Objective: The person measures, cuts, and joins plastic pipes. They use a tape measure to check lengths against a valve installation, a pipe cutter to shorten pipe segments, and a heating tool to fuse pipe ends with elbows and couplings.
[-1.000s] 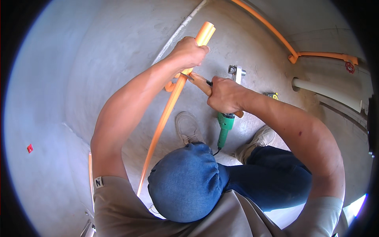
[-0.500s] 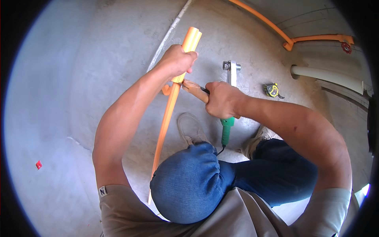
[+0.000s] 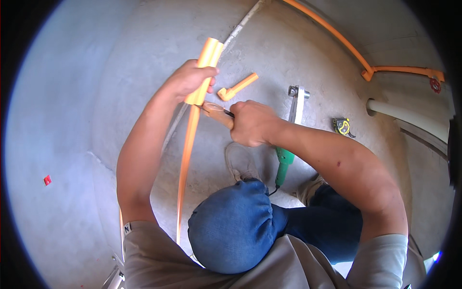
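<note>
My left hand (image 3: pixel 188 81) is wrapped round orange plastic pipes (image 3: pixel 207 55) held side by side. One long orange pipe (image 3: pixel 187 149) runs from them down toward my left side, past my knee. In my right fist is a tan-orange tool (image 3: pixel 219 114) that looks like a pipe cutter. Its jaw meets the long pipe right where the shorter pieces end, below my left hand. My right hand (image 3: pixel 252 124) covers most of its handles, so how far the jaw is closed is hidden. A short orange pipe with an elbow (image 3: pixel 238 86) lies on the floor just beyond.
A green-handled pipe welding tool (image 3: pixel 285 159) with a metal plate stands right of my shoe (image 3: pixel 240 161). Farther right lies a yellow-black tape measure (image 3: pixel 342 126). Orange pipe (image 3: pixel 332 36) and a red valve wheel (image 3: pixel 435 85) line the wall. A whitish pipe (image 3: pixel 240 26) crosses the floor behind.
Both hands, with the pipes and the cutter, have shifted left and slightly nearer. The elbow piece, earlier mostly covered by the hands and pipes, now shows whole. My view has also shifted.
</note>
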`<state>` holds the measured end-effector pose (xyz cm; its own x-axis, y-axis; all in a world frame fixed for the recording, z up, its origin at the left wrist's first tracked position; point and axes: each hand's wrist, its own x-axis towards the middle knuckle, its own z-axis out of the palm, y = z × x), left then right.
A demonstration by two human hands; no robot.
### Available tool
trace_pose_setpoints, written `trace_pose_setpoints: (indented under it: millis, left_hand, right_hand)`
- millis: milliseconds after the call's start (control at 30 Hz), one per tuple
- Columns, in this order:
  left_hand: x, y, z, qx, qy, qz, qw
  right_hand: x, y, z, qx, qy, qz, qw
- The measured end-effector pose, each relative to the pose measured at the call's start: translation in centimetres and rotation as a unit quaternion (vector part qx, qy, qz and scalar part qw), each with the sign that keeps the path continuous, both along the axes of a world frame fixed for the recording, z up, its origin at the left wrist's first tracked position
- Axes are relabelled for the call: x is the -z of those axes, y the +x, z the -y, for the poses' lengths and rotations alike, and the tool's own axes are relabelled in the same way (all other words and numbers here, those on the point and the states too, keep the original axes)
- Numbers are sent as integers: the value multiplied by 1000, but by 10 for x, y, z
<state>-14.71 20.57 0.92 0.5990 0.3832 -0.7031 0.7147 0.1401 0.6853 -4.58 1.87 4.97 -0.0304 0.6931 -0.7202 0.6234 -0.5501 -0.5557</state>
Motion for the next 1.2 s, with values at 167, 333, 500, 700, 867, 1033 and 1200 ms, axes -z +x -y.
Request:
trace_pose_setpoints:
  millis: [167,333,500,700,867,1033,1200]
  left_hand:
    - [-10,-10,-25,-24,34,-1,999]
    - [3,2,-27,24,21,-52,998]
    - [14,-1,-44,-22,0,-11,1000]
    - [24,-94,-67,-19,-42,31,998]
    - [84,-213,14,-70,-154,-51,984]
    - [106,-233,57,-76,-183,12,980]
    - [128,-261,61,-113,-74,-53,989]
  right_hand:
    - [7,-8,-30,-31,19,-8,999]
    - [20,-6,-30,-8,9,10,1000]
    - [36,-5,-30,-35,-10,13,999]
    - [67,-12,-25,-42,-59,-14,997]
    - [102,-33,-34,25,-83,-82,993]
    - [92,-19,-37,58,-67,39,995]
    - [51,48,-17,-33,22,7,999]
